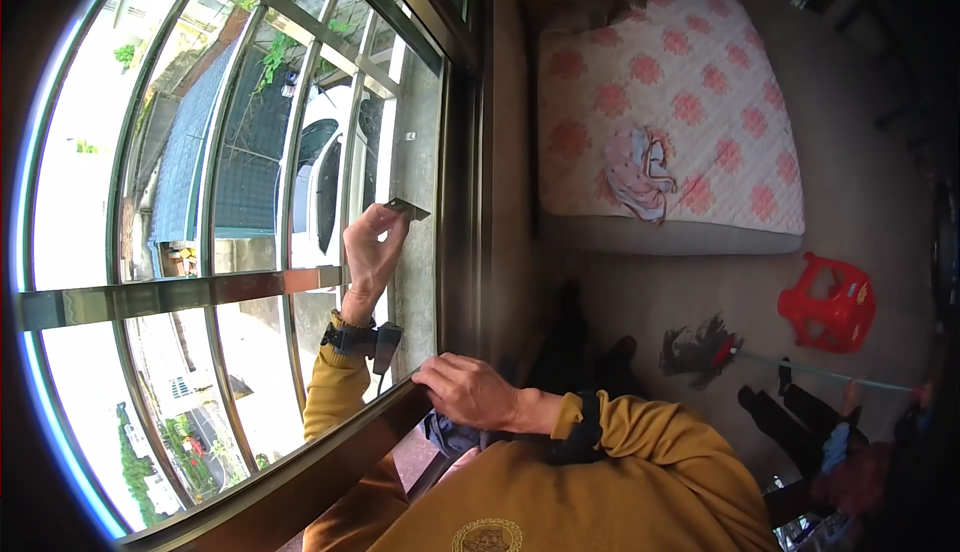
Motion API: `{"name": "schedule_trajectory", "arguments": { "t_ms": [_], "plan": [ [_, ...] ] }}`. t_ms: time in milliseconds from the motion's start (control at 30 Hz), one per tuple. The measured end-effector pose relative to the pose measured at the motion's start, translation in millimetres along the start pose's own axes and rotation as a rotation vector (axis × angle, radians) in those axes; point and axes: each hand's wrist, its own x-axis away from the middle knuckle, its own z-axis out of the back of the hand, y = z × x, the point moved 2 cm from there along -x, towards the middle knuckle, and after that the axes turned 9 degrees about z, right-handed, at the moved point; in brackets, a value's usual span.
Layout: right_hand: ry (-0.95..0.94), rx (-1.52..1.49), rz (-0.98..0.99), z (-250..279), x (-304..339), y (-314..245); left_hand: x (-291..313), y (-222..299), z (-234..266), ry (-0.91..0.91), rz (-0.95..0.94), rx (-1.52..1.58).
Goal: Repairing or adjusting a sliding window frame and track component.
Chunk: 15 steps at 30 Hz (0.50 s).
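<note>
left hand (372, 257), out past the bronze-toned window frame (290, 489), pinches a thin, dark, flat plate (408, 209) between thumb and fingers; the plate's long axis slants rightward over the mottled grey ledge (418, 272). right hand (470, 389), farther from it, curls at the frame's smooth edge, its grip unclear. glossy, flat-faced metal bars (160, 300) stand leftward.
</note>
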Motion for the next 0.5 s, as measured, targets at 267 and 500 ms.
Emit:
{"name": "schedule_trajectory", "arguments": {
  "t_ms": [267,500],
  "plan": [
    [-0.002,0.003,0.004,-3.4,-1.9,-0.4,-11.1,-20.5,-7.6,0.059,0.041,-0.013],
    [-0.025,-0.001,-0.001,-2.6,-2.7,2.6,-30.0,-6.8,-19.5,0.060,0.051,0.113]
  ]
}}
